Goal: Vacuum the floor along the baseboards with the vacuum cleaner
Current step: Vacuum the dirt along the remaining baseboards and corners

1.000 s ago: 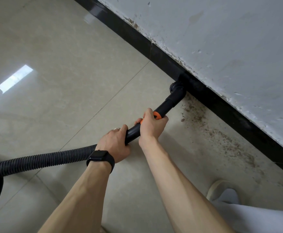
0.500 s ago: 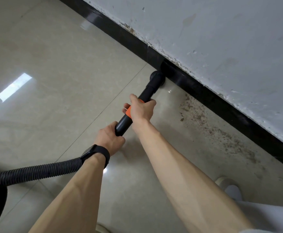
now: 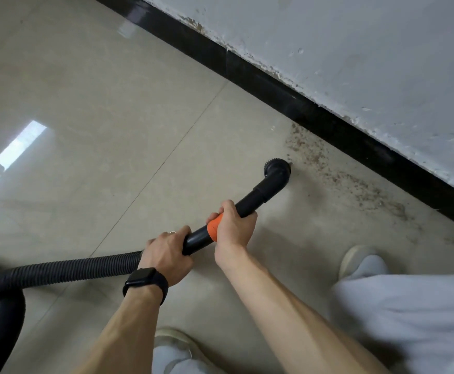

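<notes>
1. The black hose (image 3: 58,271) runs off the left edge, and its lower loop is cut by the bottom left corner.
2. The brush head (image 3: 277,171) turns its mouth away from the camera.
3. The right hand (image 3: 234,228) covers much of the orange collar (image 3: 212,230). The left hand (image 3: 166,252) curls its fingers (image 3: 181,233) under the tube (image 3: 196,240), hiding their ends.
4. The specks (image 3: 328,168) below the baseboard (image 3: 328,120) are too small to tell, perhaps grit.
5. At lower right, a pale trouser leg (image 3: 409,319), cut by the right edge, hides the shoe (image 3: 355,257) heel.
</notes>
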Demonstrator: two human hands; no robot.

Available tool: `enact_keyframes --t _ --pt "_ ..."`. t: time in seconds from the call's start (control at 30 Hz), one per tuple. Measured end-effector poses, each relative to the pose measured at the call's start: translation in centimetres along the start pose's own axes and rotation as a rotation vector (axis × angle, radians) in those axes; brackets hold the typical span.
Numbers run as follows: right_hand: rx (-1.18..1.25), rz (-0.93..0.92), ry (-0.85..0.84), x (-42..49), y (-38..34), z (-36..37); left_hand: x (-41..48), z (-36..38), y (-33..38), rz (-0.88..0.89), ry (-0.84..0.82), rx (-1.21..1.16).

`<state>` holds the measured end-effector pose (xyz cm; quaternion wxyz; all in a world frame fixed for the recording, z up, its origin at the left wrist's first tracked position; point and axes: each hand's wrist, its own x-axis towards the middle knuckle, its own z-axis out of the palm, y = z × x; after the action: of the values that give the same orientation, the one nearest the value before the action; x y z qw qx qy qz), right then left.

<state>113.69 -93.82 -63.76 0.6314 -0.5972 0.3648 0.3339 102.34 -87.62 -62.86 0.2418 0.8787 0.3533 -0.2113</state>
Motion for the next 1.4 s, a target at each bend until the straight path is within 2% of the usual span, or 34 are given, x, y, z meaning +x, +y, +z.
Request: enact_keyframes --t 0.3,1.4 --pt "0.087 0.013 -0.033 -0.1 -1.6 0.0 0.7 -0.7 1.2 0.006 0.015 0.012" --pt "0.074 -0.057 -0.108 4.2 -7.5 1.8 5.8 -1.2 5.6 -0.016 0.058 -0.033"
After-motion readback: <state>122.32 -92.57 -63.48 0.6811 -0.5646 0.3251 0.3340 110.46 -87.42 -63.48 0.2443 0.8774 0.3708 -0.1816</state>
